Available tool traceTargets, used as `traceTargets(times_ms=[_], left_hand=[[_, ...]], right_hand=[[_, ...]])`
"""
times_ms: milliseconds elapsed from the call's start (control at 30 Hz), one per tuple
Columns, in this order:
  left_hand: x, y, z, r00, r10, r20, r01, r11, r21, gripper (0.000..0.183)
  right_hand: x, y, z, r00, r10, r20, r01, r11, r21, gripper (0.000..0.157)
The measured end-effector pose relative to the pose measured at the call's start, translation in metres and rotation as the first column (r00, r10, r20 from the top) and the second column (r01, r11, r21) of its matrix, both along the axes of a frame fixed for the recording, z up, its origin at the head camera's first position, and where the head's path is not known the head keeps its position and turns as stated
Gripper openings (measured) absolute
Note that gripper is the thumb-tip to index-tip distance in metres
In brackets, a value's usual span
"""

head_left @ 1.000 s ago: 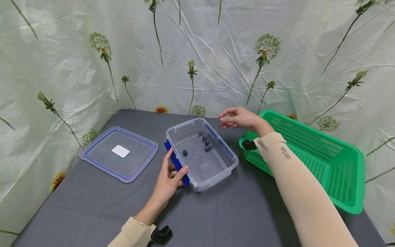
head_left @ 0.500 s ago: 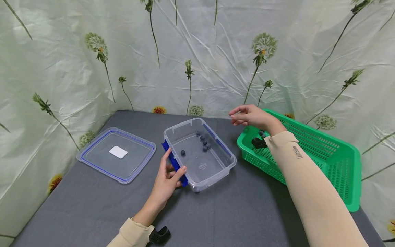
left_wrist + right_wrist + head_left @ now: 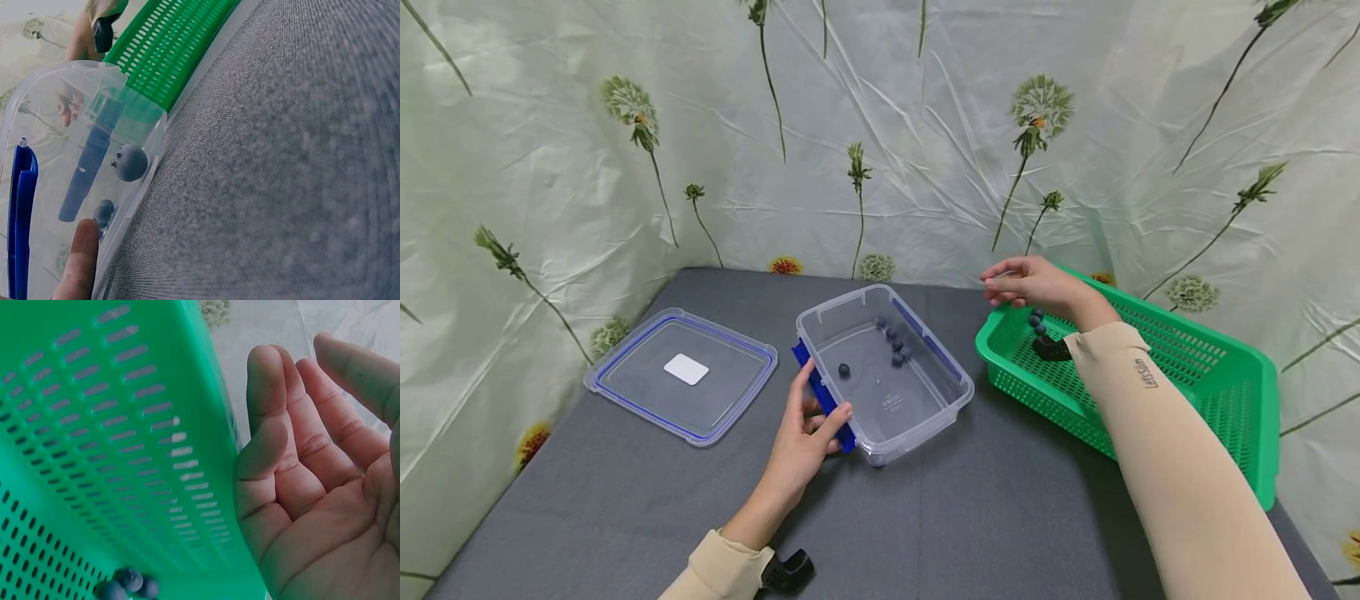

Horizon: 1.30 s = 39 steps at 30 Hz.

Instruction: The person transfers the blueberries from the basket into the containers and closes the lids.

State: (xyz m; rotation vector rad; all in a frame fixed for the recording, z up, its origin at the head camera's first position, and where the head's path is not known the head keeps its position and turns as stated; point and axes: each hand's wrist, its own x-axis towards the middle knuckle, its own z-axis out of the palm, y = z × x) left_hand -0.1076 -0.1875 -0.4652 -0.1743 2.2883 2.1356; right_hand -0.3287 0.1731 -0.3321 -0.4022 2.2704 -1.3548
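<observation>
My left hand (image 3: pixel 799 450) grips the near-left side of a clear plastic food container (image 3: pixel 925 435), at its blue latch flap (image 3: pixel 829 392), with the thumb by the rim. Several blueberries (image 3: pixel 898 345) lie inside toward the far right wall; a single blueberry (image 3: pixel 844 371) sits apart on the left. Over the far left end of a green perforated basket (image 3: pixel 1236 400) hovers my right hand (image 3: pixel 1047 288), fingers loosely bent and nothing between them. Below it in the basket are blueberries (image 3: pixel 129 579), partly hidden by the wrist strap in the head view.
A clear lid (image 3: pixel 718 387) with a blue seal and white label lies flat on the grey cloth (image 3: pixel 647 517), left of the container. Behind the table hangs a pale curtain (image 3: pixel 940 125) printed with dandelions.
My right hand has moved right, from beside the container to over the basket's end, and blueberries there have come into view. The left hand keeps its grip on the container.
</observation>
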Motion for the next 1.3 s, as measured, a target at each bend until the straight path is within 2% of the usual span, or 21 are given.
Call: traceTargets(times_ms=[533,900,1300], left_hand=[[0.000,0.000,0.001,1.000,-0.005,0.001,0.005,1.000,0.005,0.088],[0.000,0.000,0.000,1.000,-0.006,-0.011,0.006,1.000,0.015,0.089],[0.000,0.000,-0.001,1.000,-0.003,-0.021,0.003,1.000,0.009,0.089]], right_hand=[[0.000,0.044,-0.017,0.998,-0.054,0.025,0.054,0.998,-0.012,0.049],[0.002,0.072,-0.032,0.993,-0.108,0.037,0.106,0.993,0.050,0.057],[0.004,0.092,-0.049,0.984,-0.145,0.102,0.135,0.986,0.094,0.059]])
